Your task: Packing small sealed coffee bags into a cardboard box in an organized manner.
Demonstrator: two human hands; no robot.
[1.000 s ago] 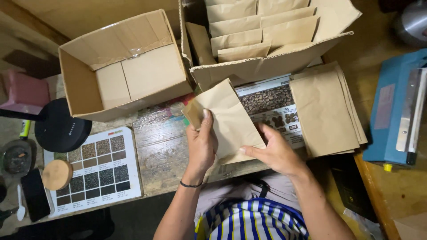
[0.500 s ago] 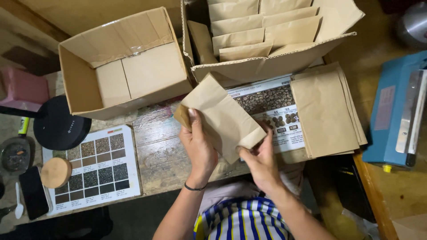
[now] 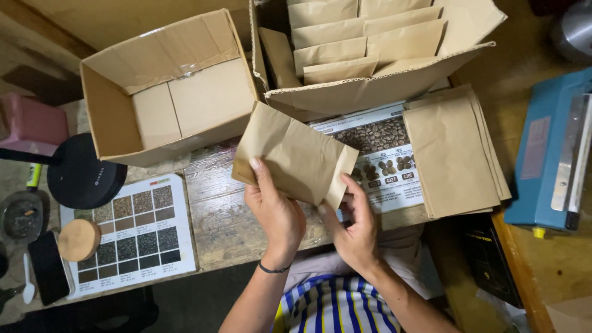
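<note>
**Two hands on one paper bag**

Head view: both hands grip a flat brown kraft-paper bag above the worn wooden table. Left hand pinches its lower edge; right hand clasps the bottom corner. An empty open cardboard box stands just behind.

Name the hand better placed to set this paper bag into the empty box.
Left, probably. The left hand grips the bag along its left edge, on the side nearest the empty box. The right hand only pinches the bag's lower right corner, farther from that box.
</note>
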